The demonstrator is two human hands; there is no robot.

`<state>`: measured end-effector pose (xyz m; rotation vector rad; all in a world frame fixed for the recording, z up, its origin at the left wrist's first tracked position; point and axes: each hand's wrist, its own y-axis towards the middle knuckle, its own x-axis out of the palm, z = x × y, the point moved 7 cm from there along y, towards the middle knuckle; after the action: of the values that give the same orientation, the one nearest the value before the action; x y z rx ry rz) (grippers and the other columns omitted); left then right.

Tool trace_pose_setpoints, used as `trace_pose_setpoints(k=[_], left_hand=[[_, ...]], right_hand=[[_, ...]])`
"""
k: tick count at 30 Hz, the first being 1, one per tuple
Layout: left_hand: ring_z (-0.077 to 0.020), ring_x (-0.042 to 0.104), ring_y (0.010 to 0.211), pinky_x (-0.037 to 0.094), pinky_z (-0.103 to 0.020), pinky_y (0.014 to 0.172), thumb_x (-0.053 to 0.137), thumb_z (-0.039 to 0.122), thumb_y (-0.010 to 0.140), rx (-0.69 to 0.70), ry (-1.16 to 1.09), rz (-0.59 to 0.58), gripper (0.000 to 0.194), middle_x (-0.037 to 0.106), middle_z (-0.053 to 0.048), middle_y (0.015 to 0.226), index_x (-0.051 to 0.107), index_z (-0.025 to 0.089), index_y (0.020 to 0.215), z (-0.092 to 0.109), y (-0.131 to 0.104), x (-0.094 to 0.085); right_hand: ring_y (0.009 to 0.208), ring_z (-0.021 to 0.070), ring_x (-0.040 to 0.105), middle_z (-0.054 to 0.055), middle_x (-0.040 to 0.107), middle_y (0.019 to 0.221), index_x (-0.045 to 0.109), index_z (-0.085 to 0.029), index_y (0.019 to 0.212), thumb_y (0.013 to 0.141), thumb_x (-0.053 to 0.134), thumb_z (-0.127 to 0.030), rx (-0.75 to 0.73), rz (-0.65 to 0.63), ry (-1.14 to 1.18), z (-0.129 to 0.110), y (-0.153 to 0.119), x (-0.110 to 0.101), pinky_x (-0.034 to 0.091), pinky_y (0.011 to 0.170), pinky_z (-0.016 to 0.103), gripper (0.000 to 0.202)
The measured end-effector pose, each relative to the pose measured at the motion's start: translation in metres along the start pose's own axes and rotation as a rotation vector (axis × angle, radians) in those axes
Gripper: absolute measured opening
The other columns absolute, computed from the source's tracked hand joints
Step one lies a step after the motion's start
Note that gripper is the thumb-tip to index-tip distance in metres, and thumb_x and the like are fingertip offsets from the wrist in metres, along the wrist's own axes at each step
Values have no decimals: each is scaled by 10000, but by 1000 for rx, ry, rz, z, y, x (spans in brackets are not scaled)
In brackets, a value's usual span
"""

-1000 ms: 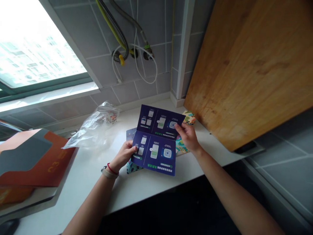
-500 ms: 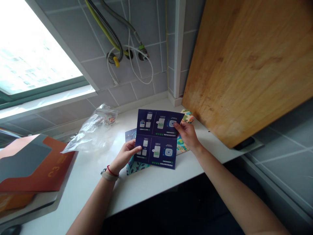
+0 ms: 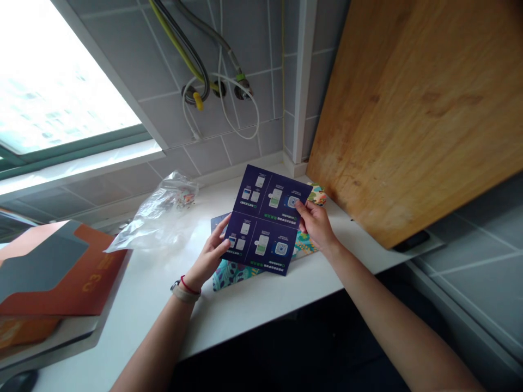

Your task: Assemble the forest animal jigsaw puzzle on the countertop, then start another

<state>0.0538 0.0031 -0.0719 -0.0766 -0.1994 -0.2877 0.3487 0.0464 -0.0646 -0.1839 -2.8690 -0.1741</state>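
Note:
A dark blue creased leaflet [image 3: 265, 220] with printed phones and codes is held up between my two hands, tilted. My left hand [image 3: 210, 253] grips its lower left edge, thumb in front and fingers behind. My right hand [image 3: 316, 224] pinches the right edge, thumb on the printed face. Beneath the leaflet, a teal leaf-patterned sheet [image 3: 229, 276] lies on the white table [image 3: 253, 310]. Another colourful patterned piece [image 3: 304, 245] shows behind the leaflet near my right hand; the leaflet hides how the two patterned pieces meet.
A clear plastic bag [image 3: 157, 215] lies at the back left. An orange and grey folder [image 3: 98, 283] rests on stacked items at the left. A large wooden board [image 3: 412, 109] leans at the right. Hoses and a white cable [image 3: 256, 117] hang by the wall.
The leaflet has turned clockwise and its top has risen slightly. My left fingers have spread a little along its edge. The camera view has shifted slightly.

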Motion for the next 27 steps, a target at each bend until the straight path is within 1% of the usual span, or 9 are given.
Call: trace_pose_setpoints(k=[3, 5, 8, 10, 12, 15, 18, 22, 27], left_hand=[[-326, 758, 1101, 642, -418, 868, 710, 693, 904, 5, -57, -8, 847, 693, -116, 1419, 426, 361, 1629, 0, -1, 1], [-340, 765, 1064, 645, -437, 846, 651, 787, 884, -17, -47, -20, 840, 737, -125, 1335, 529, 318, 1569, -2, 0, 2], [-348, 775, 1002, 654, -425, 776, 570, 840, 894, -60, 4, 5, 798, 792, -131, 1181, 718, 219, 1373, -4, 3, 1], [-343, 778, 996, 659, -417, 777, 603, 766, 930, -58, 26, 85, 717, 808, -125, 1130, 739, 193, 1340, -4, 5, -5], [-334, 775, 1039, 665, -407, 819, 757, 614, 899, -32, 33, 174, 665, 796, -124, 1203, 687, 201, 1417, 0, 6, -13], [-327, 717, 1223, 652, -401, 944, 899, 400, 806, 61, 4, 256, 805, 640, -136, 1502, 575, 260, 1529, 8, 7, -22], [-331, 632, 1361, 617, -440, 1047, 881, 348, 831, 201, -26, 304, 801, 482, -119, 1650, 535, 320, 1553, 19, 6, -30], [-314, 687, 1289, 597, -469, 1085, 880, 348, 835, 280, -35, 382, 796, 596, -96, 1556, 536, 351, 1553, 25, 4, -42], [-294, 751, 1159, 625, -446, 1033, 906, 359, 801, 270, -42, 445, 758, 723, -95, 1378, 606, 297, 1494, 26, 2, -52]], right_hand=[[303, 41, 336, -95, 502, 532, 609, -228, 819, 771, 825, -702, 22, -13, 48, 1, -1, 1, 217, 279, 197, 523], [292, 42, 321, -101, 514, 528, 613, -239, 860, 796, 809, -696, 29, -32, 85, 0, -1, 1, 249, 286, 198, 502], [353, 85, 476, -66, 617, 592, 611, -251, 860, 767, 806, -739, 39, -73, 146, -4, -2, 2, 406, 357, 216, 534], [516, 157, 659, -6, 717, 712, 636, -250, 842, 743, 744, -837, 52, -133, 187, -10, -3, 5, 547, 484, 273, 605], [690, 224, 746, 50, 763, 791, 677, -243, 807, 773, 583, -940, 75, -212, 221, -16, -7, 10, 620, 623, 347, 705], [704, 245, 738, 73, 755, 734, 724, -234, 770, 807, 448, -977, 104, -296, 224, -21, -14, 16, 619, 661, 376, 794], [605, 228, 686, 53, 729, 656, 734, -237, 773, 763, 565, -945, 119, -318, 181, -22, -18, 19, 580, 583, 354, 728], [535, 204, 636, 27, 684, 580, 736, -231, 780, 752, 664, -860, 102, -360, 162, -21, -19, 22, 557, 564, 338, 634], [612, 226, 687, 50, 719, 654, 755, -214, 846, 817, 664, -755, 94, -414, 171, -19, -20, 23, 575, 614, 356, 549]])
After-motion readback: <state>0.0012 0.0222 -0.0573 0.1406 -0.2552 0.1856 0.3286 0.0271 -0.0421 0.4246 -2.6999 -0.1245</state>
